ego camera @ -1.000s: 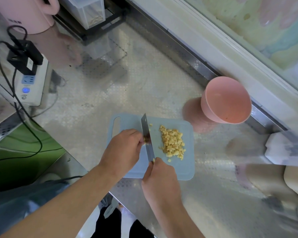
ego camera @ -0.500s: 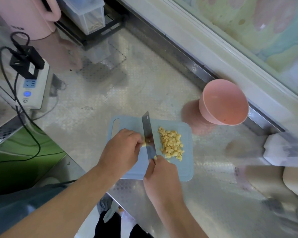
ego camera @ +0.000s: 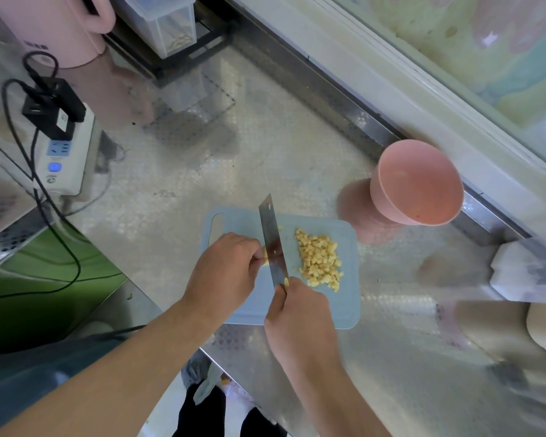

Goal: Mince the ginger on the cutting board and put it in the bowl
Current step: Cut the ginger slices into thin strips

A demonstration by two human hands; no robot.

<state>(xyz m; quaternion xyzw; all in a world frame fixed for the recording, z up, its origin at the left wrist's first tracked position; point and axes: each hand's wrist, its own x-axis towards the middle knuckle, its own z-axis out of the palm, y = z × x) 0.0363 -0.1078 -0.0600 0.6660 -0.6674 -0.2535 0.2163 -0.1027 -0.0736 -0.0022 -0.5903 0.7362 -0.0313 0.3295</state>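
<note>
While the left hand (ego camera: 226, 272) curls over a small uncut piece of ginger (ego camera: 266, 258) on the blue cutting board (ego camera: 344, 307), fingertips pinching it, the knife (ego camera: 273, 244) stands just to its right, blade flat against that piece. Closed around the knife's handle, the right hand (ego camera: 300, 313) sits at the board's near edge. Right of the blade lies the pile of minced ginger (ego camera: 320, 258), apart from both hands. Further right on the bench (ego camera: 177, 184) stands the pink bowl (ego camera: 420, 181).
</note>
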